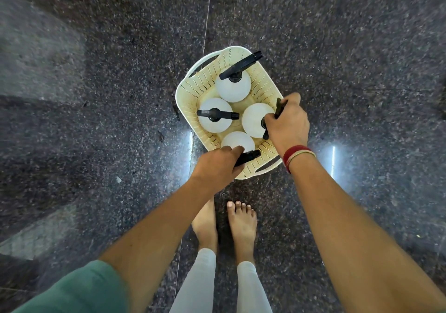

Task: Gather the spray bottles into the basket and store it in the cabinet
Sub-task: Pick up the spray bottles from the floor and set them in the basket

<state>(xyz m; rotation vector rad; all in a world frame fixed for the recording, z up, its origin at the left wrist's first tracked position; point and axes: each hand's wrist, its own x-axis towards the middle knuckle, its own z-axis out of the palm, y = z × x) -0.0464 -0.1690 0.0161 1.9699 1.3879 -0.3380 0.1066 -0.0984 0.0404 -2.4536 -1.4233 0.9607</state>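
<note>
A cream slotted basket [190,95] stands on the dark floor in front of my feet. Inside it stand several white spray bottles with black trigger heads, seen from above. One bottle [233,88] is at the far end and another [213,115] at the left. My right hand [288,123] is closed on the black trigger head of the right bottle [253,119]. My left hand [217,167] grips the black trigger head of the nearest bottle [237,140] at the basket's near rim.
The floor is dark speckled polished stone [96,119] with thin joint lines and bright light reflections at either side of the basket. My bare feet [241,225] stand just behind the basket. No cabinet is in view.
</note>
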